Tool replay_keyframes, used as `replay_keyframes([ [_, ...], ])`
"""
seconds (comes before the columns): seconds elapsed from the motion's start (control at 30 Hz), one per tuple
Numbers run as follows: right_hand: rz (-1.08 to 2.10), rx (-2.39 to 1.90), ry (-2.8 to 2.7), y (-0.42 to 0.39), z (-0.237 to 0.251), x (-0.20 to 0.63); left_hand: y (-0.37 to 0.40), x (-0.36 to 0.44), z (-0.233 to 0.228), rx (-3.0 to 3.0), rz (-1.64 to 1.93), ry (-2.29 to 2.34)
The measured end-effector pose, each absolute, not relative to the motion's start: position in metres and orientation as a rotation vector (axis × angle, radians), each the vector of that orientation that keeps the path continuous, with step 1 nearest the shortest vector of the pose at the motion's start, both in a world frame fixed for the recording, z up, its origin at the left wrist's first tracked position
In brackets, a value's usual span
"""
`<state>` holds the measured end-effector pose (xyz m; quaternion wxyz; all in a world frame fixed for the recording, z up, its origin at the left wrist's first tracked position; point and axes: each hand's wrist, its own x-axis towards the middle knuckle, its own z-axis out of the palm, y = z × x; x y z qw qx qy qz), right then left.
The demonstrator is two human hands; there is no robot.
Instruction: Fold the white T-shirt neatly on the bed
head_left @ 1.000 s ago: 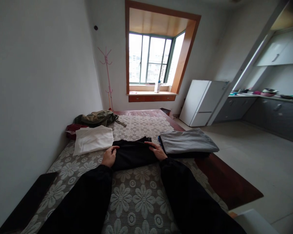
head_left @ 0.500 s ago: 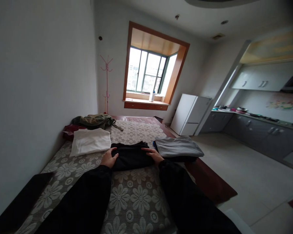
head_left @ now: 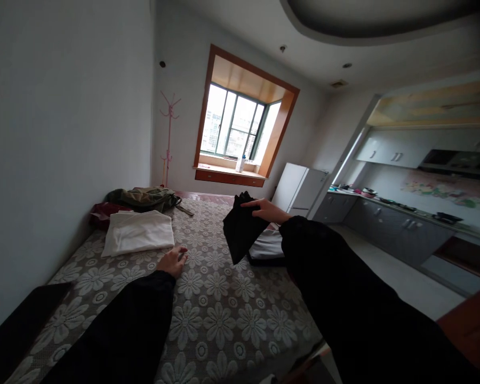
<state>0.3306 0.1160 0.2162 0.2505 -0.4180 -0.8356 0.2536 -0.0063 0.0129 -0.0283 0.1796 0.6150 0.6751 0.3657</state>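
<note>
Lifted off the bed since half a second ago, the folded black garment [head_left: 242, 228] now hangs in the air at about 1 o'clock from the view's centre, pinched at its top edge by the right hand [head_left: 266, 210]. Left hand [head_left: 173, 261] rests fingers spread and holding nothing on the floral bedcover [head_left: 224, 314], where the garment lay. At its 10 o'clock lies a folded white cloth [head_left: 138, 232]; grey folded clothes [head_left: 267, 246] sit just below the raised garment.
</note>
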Motion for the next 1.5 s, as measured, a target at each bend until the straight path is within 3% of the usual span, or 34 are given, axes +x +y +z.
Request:
replay_keyframes([
  [0.27,0.676,-1.385,-1.975,0.131,0.249,0.385,0.015,-0.007,-0.031,1.756,0.994,1.963],
  [0.47,0.799,-1.429,-1.879,0.139,0.234,0.415,0.016,-0.007,-0.031,1.746,0.977,2.003],
  [1.0,0.696,-1.581,-1.913,0.147,0.218,0.442,0.014,-0.007,-0.029,1.746,0.99,2.01],
  [1.5,0.587,-1.792,-1.843,0.154,0.164,0.506,0.014,-0.007,-0.029,1.756,0.974,2.036],
])
